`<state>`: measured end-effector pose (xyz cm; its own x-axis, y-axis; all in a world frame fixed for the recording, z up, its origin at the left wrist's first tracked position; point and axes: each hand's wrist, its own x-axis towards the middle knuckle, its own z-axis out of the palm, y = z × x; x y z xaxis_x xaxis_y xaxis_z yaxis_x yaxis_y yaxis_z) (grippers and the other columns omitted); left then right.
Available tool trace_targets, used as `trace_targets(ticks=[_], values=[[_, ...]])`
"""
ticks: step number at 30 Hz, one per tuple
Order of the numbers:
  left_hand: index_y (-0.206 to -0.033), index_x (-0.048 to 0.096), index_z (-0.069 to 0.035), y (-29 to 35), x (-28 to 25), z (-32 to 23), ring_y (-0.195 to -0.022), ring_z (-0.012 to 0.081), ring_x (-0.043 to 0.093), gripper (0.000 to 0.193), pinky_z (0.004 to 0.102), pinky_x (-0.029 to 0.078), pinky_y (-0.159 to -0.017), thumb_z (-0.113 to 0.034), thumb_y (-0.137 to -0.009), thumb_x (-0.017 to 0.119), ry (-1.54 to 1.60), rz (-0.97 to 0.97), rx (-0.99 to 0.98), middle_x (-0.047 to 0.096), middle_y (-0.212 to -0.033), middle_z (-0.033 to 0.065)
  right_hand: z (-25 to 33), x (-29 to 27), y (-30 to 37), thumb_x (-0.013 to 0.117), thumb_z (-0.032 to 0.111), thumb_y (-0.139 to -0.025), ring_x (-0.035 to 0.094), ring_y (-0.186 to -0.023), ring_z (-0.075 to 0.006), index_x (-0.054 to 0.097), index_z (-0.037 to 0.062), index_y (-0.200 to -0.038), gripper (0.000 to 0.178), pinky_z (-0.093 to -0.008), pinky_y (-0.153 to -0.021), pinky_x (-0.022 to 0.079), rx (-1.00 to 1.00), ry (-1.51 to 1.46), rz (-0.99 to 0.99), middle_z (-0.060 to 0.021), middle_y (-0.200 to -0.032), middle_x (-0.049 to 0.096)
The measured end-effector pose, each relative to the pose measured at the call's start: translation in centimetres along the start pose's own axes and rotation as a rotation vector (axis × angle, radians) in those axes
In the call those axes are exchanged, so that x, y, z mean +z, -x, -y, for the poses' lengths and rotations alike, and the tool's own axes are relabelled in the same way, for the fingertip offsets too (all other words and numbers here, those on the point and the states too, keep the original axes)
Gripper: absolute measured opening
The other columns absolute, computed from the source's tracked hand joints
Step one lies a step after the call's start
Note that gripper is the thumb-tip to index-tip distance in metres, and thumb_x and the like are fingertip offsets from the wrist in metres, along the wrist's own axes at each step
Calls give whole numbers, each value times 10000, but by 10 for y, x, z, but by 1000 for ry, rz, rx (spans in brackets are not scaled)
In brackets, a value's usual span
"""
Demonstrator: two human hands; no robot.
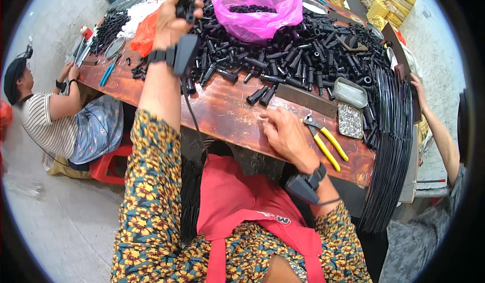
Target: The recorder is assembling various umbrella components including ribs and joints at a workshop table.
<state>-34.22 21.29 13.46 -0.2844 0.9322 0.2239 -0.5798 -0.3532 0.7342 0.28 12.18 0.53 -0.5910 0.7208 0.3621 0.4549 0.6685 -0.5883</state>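
My left hand (173, 18) is raised over the far left part of the heap, its fingers curled around a few black tubular parts (188, 11). Below and beside it spreads a large heap of black tubular parts (288, 58). My right hand (287, 134) rests on the wooden table (227, 104) near its front edge, fingers loosely bent and apart, with nothing visible in them. Two loose black tubes (261, 95) lie just beyond its fingertips. Yellow-handled cutting pliers (326, 141) lie to its right.
A pink plastic bag (257, 25) of black parts stands amid the heap. A metal bar (306, 100), a tin (350, 92) and a tray of small metal bits (350, 121) lie right. Long black rods (391, 151) overhang the right edge. People sit left (60, 106) and reach in from the right (429, 111).
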Motion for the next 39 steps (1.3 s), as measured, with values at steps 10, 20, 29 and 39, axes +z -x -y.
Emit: trace_targets(ticks=[10,20,29,39], values=[[-872,559,-160,175,-62,52,-693,245,604,168,331,473,-467,-73,-783,672,391,-225,-189,608,-822,93,7,43,-87,573,161,-749,653,-792,-367,727,101,-834,186,-448,-740,519,-57,144,22,-179,-804,671],[-908,544,-135,194,-59,70,-707,238,606,153,326,492,-457,-63,-817,644,436,-225,-93,593,-848,99,50,55,-96,636,156,-740,594,-925,-302,697,93,-822,121,-427,-746,499,-191,328,-153,-107,-951,634],[-947,568,-122,184,-71,85,-768,255,608,159,333,512,-475,-39,-829,635,298,-148,-19,612,-906,135,14,73,-121,607,235,-845,429,-1263,-327,681,186,-1023,200,-482,-1021,331,-596,453,-62,-75,-1243,555],[-793,675,-41,167,-69,107,-817,175,581,170,313,478,-762,-61,-644,754,-738,-309,299,597,-845,54,54,77,-69,694,285,-780,505,-872,-294,620,78,-1055,352,-405,-752,415,-430,62,-27,-121,-903,537]])
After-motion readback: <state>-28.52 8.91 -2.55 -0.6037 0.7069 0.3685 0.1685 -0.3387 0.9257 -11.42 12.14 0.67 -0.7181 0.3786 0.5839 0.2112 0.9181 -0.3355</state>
